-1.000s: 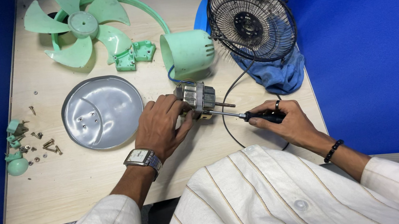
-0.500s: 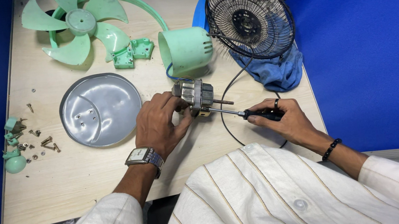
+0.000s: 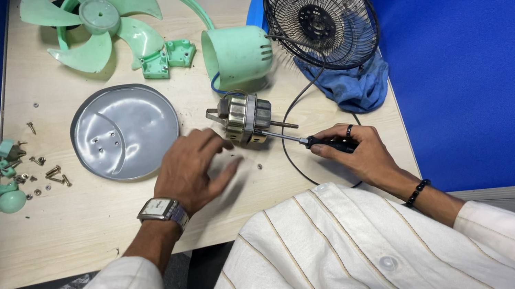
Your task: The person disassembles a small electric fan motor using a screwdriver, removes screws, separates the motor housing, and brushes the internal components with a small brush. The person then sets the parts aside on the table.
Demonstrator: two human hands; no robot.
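The right hand has its fingers clamped on the black handle of a metal-shafted screwdriver, whose tip meets the brass-and-steel electric fan motor lying near the middle of the pale wooden table. The left hand rests palm-down just beside the motor, fingers apart and holding nothing. A round grey metal cover plate lies left of the motor, a mint-green plastic motor housing behind it, and a black wire fan guard at the right rear.
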